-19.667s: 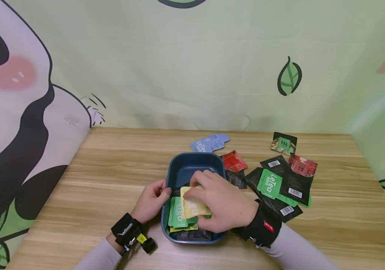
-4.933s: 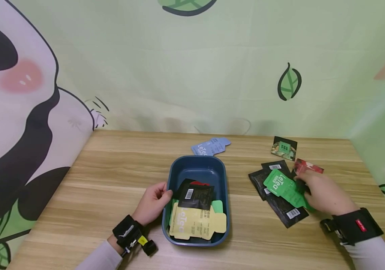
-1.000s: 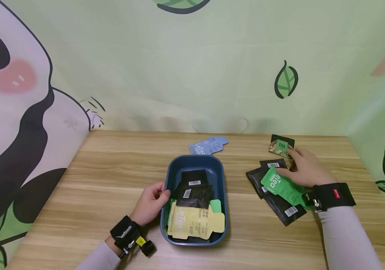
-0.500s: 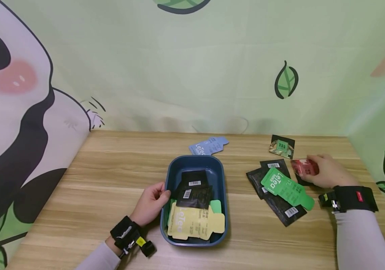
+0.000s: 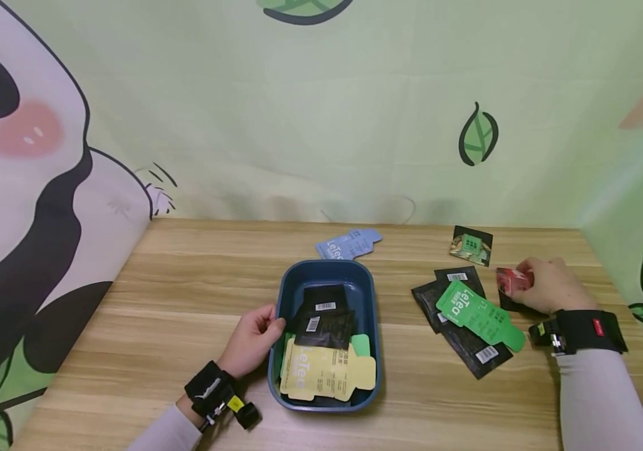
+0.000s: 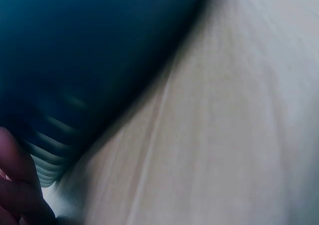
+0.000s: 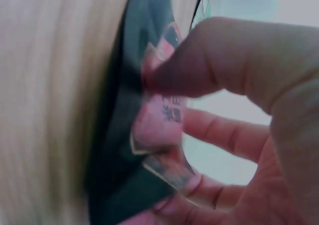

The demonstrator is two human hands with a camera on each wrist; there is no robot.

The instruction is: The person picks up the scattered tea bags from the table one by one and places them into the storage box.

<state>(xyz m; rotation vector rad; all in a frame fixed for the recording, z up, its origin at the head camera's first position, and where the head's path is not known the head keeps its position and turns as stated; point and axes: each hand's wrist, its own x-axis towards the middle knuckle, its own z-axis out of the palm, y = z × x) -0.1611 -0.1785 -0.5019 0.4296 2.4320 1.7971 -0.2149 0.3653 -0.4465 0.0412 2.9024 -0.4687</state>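
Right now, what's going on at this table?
A person's right hand pinches a red-and-black packet on the right side of the table. Their left hand holds the left rim of a blue bin containing black packets and a yellow card, among others. Outside it, a green card lies over loose black sachets, a green-labelled packet lies beyond them, and a blue card lies beyond the bin.

Green card (image 5: pixel 476 312), blue card (image 5: pixel 348 244) and yellow card (image 5: pixel 324 373): each lettered "LeTea". Black packets (image 5: pixel 472 354), several: white barcode labels (image 5: pixel 487 354). Red packet (image 7: pixel 158 128): dark characters, apparently Chinese, too blurred to read
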